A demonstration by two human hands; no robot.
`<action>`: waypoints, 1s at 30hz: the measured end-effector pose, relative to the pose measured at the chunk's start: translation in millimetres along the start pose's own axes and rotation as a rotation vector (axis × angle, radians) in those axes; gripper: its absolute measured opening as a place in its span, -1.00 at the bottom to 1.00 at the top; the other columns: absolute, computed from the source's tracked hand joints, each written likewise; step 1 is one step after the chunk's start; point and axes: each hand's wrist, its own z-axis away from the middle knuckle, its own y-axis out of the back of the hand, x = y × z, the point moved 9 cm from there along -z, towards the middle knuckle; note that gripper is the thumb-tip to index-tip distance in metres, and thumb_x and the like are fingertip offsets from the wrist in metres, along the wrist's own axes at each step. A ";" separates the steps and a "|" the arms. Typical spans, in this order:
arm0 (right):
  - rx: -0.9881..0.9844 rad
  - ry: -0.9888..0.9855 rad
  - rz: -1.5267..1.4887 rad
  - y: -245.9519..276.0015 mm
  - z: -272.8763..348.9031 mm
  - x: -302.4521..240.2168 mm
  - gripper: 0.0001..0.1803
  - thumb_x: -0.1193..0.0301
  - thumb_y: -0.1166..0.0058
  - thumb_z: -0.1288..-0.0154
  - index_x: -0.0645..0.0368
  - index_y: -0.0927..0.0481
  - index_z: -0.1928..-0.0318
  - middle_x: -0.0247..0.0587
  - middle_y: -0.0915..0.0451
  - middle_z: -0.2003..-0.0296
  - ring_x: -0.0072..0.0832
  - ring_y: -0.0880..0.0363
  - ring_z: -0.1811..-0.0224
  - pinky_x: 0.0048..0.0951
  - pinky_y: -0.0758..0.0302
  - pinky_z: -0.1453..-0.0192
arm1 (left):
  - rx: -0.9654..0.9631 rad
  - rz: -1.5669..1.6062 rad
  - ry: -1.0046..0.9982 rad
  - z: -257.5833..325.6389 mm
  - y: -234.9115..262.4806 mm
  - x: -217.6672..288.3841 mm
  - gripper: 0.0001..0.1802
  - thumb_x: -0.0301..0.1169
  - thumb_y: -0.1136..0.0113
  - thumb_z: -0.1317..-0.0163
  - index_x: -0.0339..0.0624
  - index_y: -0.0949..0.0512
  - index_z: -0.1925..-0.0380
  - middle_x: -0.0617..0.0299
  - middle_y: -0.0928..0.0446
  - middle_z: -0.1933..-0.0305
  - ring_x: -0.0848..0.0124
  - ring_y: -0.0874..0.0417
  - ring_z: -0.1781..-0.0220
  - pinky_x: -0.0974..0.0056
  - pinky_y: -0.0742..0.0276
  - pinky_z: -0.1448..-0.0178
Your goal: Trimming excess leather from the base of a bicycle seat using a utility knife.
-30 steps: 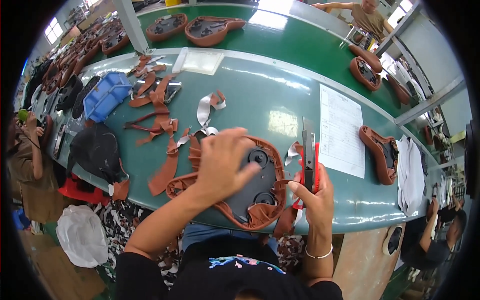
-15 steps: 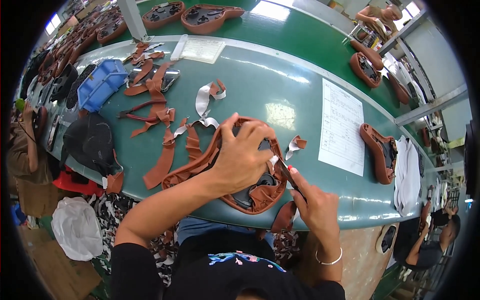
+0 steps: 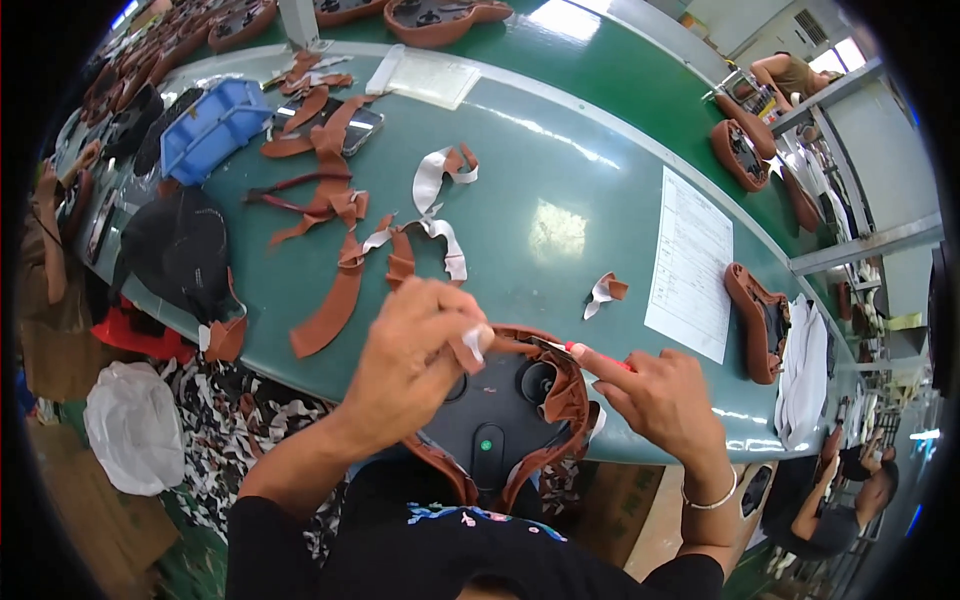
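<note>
A brown leather-like cover with a black plastic base [image 3: 485, 425] lies in front of me, its lower part reaching past the table's near edge toward my body. The cover's edge is folded inward and bunched at the upper right, around a round black recess. My left hand [image 3: 415, 345] is closed above the upper left of the piece, pinching a small scrap [image 3: 473, 348], pale on one side and brown on the other. In my right hand [image 3: 655, 395] is a red-handled knife [image 3: 605, 360], forefinger stretched along it, its thin blade at the cover's upper rim.
Brown and white offcuts [image 3: 335, 305], red-handled pliers [image 3: 290, 195] and a blue bin [image 3: 213, 130] lie left. A printed sheet [image 3: 690, 265] and another brown-covered piece [image 3: 757, 320] are at right. Scraps fill the floor lower left. Other people sit at both sides and far right.
The brown-covered piece has turned and come nearer my body. My left hand has come off its face and now holds a scrap. The knife has moved to the upper rim.
</note>
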 end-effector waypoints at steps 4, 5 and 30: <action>-0.101 -0.212 0.033 -13.8 38.1 -22.1 -0.36 0.31 -0.15 -0.16 -0.26 -0.33 -0.28 -0.26 -0.36 0.66 -0.31 -0.38 0.67 -0.31 -0.28 0.53 | 0.314 0.349 -0.091 -18.9 60.1 -13.3 -0.86 -0.43 -0.06 -0.26 -0.26 -0.56 0.36 0.23 -0.49 0.25 0.46 -0.51 0.27 0.38 -0.44 0.20; -0.119 -0.240 -0.014 -15.5 50.2 -28.2 -0.36 0.32 -0.15 -0.16 -0.19 -0.33 -0.29 -0.25 -0.37 0.65 -0.28 -0.39 0.67 -0.30 -0.27 0.53 | 0.359 0.515 -0.187 -22.1 80.9 -7.5 -0.82 -0.37 -0.02 -0.31 -0.24 -0.55 0.31 0.22 -0.50 0.26 0.47 -0.52 0.28 0.38 -0.46 0.24; 0.245 -0.707 -0.832 -71.4 115.9 -28.2 -0.36 0.37 -0.15 -0.19 0.13 -0.28 -0.28 0.12 -0.61 0.23 -0.09 -0.65 0.43 -0.32 -0.55 0.33 | 0.105 -0.285 -0.209 -69.2 -15.7 -2.1 -0.74 -0.19 -0.12 -0.26 -0.18 -0.54 0.33 0.18 -0.57 0.49 0.44 -0.57 0.43 0.36 -0.45 0.29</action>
